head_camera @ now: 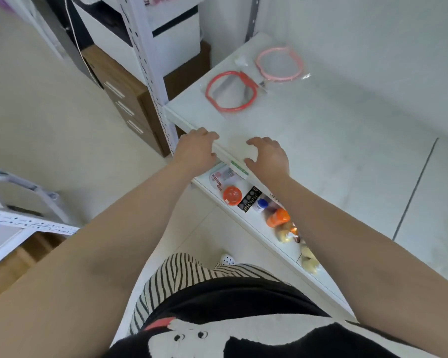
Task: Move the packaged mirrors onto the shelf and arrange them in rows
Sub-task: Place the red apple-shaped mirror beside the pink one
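The left hand (195, 148) rests on the front edge of the white shelf (321, 156), fingers loosely bent over the lip and gripping nothing. Just beside it, the right hand (268, 157) lies on the same edge with fingers spread and relaxed, also empty. Beyond both hands, further back on the shelf, a red-rimmed packaged mirror (232, 91) lies flat, with a pink-rimmed packaged mirror (279, 63) behind it to the right, their wrappers touching. Below the right hand, a lower shelf (246, 220) holds an orange lid (232, 195) and bottles (274, 214).
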Demonstrator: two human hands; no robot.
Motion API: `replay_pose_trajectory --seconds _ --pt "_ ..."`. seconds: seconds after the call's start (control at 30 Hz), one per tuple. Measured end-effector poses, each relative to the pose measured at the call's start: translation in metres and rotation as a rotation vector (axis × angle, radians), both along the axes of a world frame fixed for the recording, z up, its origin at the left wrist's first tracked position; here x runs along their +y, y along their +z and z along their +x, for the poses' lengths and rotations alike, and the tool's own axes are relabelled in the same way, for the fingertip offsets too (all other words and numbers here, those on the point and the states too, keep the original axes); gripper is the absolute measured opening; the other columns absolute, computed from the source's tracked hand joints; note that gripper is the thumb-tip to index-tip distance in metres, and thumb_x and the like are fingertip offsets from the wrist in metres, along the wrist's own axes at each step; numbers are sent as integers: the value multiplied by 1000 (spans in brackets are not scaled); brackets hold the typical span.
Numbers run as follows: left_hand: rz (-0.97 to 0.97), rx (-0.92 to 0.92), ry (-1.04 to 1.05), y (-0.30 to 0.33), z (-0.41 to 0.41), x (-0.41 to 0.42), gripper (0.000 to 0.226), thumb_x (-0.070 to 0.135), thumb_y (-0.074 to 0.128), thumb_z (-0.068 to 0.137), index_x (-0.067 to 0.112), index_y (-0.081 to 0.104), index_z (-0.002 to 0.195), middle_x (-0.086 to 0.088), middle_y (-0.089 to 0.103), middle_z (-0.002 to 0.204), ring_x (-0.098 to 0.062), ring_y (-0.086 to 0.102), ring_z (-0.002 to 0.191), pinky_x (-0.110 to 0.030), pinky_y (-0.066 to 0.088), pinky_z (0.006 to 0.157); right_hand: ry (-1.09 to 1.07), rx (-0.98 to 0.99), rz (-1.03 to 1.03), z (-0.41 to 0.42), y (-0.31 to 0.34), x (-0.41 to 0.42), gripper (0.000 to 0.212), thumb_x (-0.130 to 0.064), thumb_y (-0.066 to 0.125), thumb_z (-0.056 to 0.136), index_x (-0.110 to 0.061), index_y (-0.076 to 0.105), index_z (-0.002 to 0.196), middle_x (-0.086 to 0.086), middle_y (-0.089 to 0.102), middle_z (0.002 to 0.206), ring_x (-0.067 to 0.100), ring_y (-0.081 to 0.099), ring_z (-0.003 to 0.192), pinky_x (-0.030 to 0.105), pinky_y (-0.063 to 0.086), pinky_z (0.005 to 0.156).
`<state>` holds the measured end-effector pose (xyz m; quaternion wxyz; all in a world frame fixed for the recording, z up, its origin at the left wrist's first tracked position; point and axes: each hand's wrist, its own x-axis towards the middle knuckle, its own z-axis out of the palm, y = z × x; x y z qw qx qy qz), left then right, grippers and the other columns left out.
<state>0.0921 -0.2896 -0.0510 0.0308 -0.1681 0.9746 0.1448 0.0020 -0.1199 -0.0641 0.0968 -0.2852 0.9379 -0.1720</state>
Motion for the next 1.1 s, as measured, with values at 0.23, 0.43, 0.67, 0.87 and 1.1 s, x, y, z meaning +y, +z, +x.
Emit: replay_pose_trajectory --seconds 0.23,0.43,0.67,0.87,1.1 --pt "36 2 -57 4 -73 -61 57 25 57 86 15 40 140 -15 43 141 -34 50 121 -42 42 99 -109 10 39 -50 0 -51 47 -29 63 87 -23 51 133 3 56 129 23 50 119 35 43 97" --pt "126 -98 -180 -4 -137 -115 65 31 53 90 8 28 146 -19 27 152 -34 32 139 -41 32 111 -448 -81 -47 -76 -7 -99 49 -29 63 88 -20 49 134 5 56 130 25 51 121 38 48 92" --pt "64 -193 -333 -13 -182 -158 51 26 39 96 6 29 142 -26 31 141 -42 35 130 -45 32 108 -881 -259 -234 -78 -15 -153 60 -31 62 87 -17 38 140 9 54 134 29 51 124 41 50 93" --pt "227 -334 -319 -24 -195 -155 50 29 46 92 8 36 136 -24 36 137 -42 39 126 -44 39 104 -984 -415 -424 -75 -13 -173 73 -31 64 87 -16 27 147 11 55 131 31 54 118 40 51 90" --pt "544 -252 77 -31 -196 -154 40 26 46 94 -1 49 124 -22 55 129 -39 54 118 -42 46 95 -1343 -497 -807 -61 -13 -181 26 -19 57 92 -5 62 113 8 56 90 21 50 72 27 38 62"
